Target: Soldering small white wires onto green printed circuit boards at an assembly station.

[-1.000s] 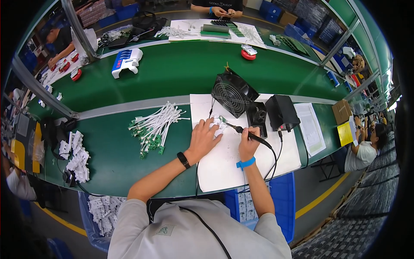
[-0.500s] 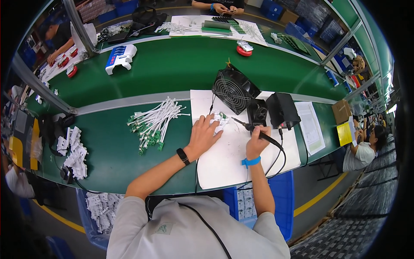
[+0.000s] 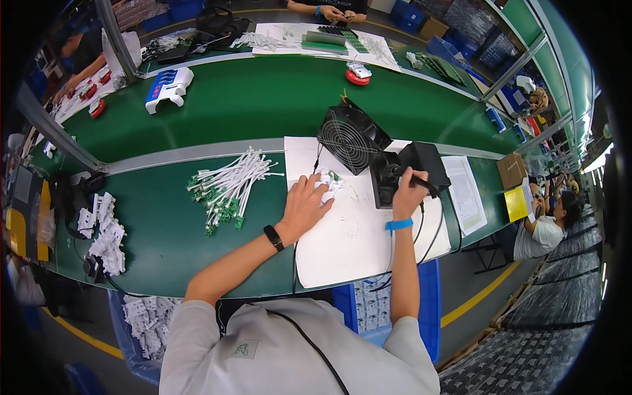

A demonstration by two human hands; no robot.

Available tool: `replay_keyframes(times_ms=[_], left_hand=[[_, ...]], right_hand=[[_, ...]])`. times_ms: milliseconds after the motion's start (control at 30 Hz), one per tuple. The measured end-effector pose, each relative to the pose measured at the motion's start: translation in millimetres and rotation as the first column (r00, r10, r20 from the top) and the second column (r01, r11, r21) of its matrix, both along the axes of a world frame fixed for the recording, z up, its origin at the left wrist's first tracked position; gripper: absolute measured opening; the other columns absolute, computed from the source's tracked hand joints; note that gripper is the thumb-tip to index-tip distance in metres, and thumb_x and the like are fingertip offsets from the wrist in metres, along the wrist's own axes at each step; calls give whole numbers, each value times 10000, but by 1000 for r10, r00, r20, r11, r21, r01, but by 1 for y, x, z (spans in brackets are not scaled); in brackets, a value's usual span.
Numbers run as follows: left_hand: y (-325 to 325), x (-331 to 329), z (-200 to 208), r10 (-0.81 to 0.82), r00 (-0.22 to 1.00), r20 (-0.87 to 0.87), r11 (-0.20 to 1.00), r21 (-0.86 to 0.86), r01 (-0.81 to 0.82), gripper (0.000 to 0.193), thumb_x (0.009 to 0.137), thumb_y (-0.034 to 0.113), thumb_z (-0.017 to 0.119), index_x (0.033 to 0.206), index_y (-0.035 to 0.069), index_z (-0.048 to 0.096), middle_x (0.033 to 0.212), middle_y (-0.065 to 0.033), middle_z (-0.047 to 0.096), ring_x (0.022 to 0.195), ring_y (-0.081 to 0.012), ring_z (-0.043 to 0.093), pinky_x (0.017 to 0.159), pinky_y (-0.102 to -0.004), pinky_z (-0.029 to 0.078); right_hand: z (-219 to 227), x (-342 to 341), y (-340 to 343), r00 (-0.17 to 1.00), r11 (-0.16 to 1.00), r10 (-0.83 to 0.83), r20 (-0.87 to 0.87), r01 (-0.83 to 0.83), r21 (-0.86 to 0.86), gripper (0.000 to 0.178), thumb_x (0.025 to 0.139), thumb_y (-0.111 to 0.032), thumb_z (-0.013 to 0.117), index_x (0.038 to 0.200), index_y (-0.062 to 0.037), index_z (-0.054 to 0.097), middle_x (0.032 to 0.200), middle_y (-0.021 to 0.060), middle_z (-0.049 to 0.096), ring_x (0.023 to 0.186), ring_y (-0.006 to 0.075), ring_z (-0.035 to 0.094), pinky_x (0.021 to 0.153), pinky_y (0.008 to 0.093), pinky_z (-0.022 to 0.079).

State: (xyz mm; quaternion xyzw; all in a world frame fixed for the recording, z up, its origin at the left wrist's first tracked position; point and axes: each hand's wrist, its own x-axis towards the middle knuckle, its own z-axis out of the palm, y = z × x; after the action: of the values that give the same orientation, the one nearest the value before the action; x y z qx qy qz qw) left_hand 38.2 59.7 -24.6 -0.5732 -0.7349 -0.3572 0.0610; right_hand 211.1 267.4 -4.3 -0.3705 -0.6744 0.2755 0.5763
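On the white paper sheet [image 3: 355, 253], at the near side of the green bench [image 3: 168, 230], a small white plastic piece with green circuit-board parts [image 3: 333, 187] is steadied between the fingers and thumb of the left hand [image 3: 307, 205]. To its right, a black-handled soldering iron [image 3: 429, 187] is gripped by the right hand [image 3: 409, 195] at the black iron stand [image 3: 382, 189]; whether the tip is seated there cannot be told. Whether the piece's joints are finished cannot be made out. Farther left, a bundle of white wires with green boards [image 3: 232, 187] and a heap of loose white plastic parts [image 3: 108, 242] appear yet to be used. Below the near edge, rows of white-and-green pieces [image 3: 372, 306] are held in a blue plastic bin [image 3: 431, 309], seemingly already done.
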Motion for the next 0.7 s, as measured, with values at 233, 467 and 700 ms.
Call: replay_keyframes(times_ms=[233, 467, 700], left_hand=[[-6, -1, -1, 1, 1000, -21, 1000, -16, -1, 299, 841, 236, 763, 1047, 26, 713, 1265, -176, 616, 1054, -325, 563, 894, -419, 509], [-10, -9, 22, -74, 996, -40, 990, -121, 69, 287, 825, 224, 758, 1023, 19, 721, 1283, -192, 624, 1051, -341, 578, 891, -422, 520], [-29, -74, 73, 106, 994, 3, 993, -54, -105, 503, 806, 204, 779, 1232, -3, 611, 1216, -221, 618, 1051, -398, 620, 880, -481, 544]], right_hand=[[-1, -6, -8, 980, 992, 67, 190, -45, -115, 175, 997, -153, 694, 983, 1, 612, 831, 66, 647, 751, 118, 605, 688, 269, 491], [25, 17, -3, 934, 956, 257, 249, -208, -206, 177, 935, -135, 756, 1009, 3, 673, 805, 55, 640, 706, 136, 604, 668, 287, 489], [1, 26, -34, 956, 974, 113, 272, -52, -222, 407, 880, -242, 834, 1072, 34, 604, 736, 23, 552, 662, 114, 496, 615, 289, 438]])
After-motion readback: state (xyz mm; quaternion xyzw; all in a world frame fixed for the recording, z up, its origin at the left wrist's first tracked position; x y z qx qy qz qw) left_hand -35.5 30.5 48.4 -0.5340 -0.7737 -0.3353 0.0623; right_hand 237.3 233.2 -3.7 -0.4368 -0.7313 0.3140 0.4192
